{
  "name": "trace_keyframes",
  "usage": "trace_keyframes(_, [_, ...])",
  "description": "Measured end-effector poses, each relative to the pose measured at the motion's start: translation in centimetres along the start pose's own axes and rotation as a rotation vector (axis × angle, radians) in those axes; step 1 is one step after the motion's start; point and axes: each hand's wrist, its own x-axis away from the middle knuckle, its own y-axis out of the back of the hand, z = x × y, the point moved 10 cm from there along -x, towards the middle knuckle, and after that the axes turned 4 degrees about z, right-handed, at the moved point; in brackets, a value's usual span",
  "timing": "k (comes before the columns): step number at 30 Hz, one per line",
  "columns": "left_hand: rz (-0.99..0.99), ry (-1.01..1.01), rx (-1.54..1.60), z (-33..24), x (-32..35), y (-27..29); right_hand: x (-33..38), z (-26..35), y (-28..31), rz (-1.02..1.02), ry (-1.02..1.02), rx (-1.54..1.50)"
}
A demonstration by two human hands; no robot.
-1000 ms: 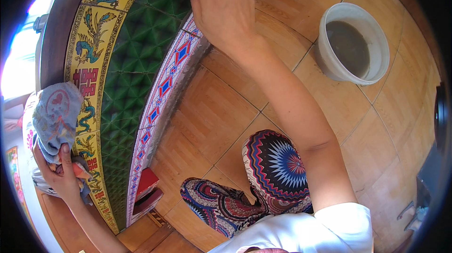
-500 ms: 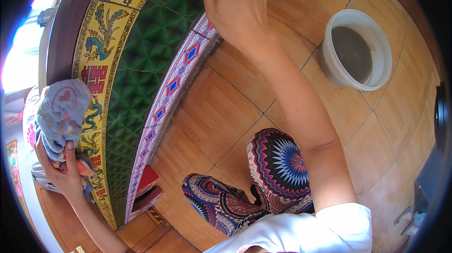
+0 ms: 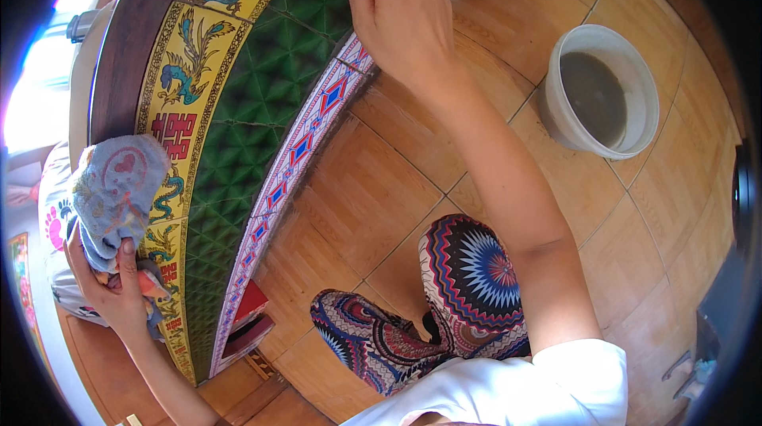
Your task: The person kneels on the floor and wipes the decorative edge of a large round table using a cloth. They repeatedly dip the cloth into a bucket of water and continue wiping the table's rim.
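Blue-grey cloth (image 3: pixel 119 188) is pinched between the thumb and fingers of your left hand (image 3: pixel 115 291), bunched at the left beside the yellow tile border (image 3: pixel 178 136). Your right hand (image 3: pixel 406 25) reaches over the green tiles (image 3: pixel 246 105); its fingertips leave the upper edge, so you cannot tell what they grip. Farther right, a white bucket (image 3: pixel 641 101) of murky liquid stands on the tan floor (image 3: pixel 377 160).

cloth (image 3: pixel 123 180) | blue-grey, reddish heart print | bunched, gathered at lower end | at left, overlapping tiles' (image 3: pixel 262 93) yellow band, contact unclear | tiles: green raised-pattern middle, yellow dragon-and-phoenix band, white diamond-patterned edging | rising from lower left
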Motion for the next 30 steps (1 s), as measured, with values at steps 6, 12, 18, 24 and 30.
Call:
trace_keyframes(6, [0.021,-0.007,-0.020,-0.1,-0.1,0.1,0.8,0.5,0.1,-0.006,0.027,0.116])
trace_keyframes(12, [0.021,0.049,0.039,0.4,0.0,-0.1,0.3,-0.6,-0.5,0.094,-0.074,0.083])
trace_keyframes(18, [0.030,-0.004,0.023,-0.1,-0.1,0.0,-0.3,0.6,0.3,0.026,-0.023,0.002])
trace_keyframes(24, [0.018,0.013,0.029,0.1,-0.1,0.0,1.3,0.6,-0.4,0.022,-0.010,0.001])
trace_keyframes(30, [0.018,0.041,0.075,0.1,0.0,-0.1,-0.2,0.1,-0.3,0.030,-0.074,-0.075])
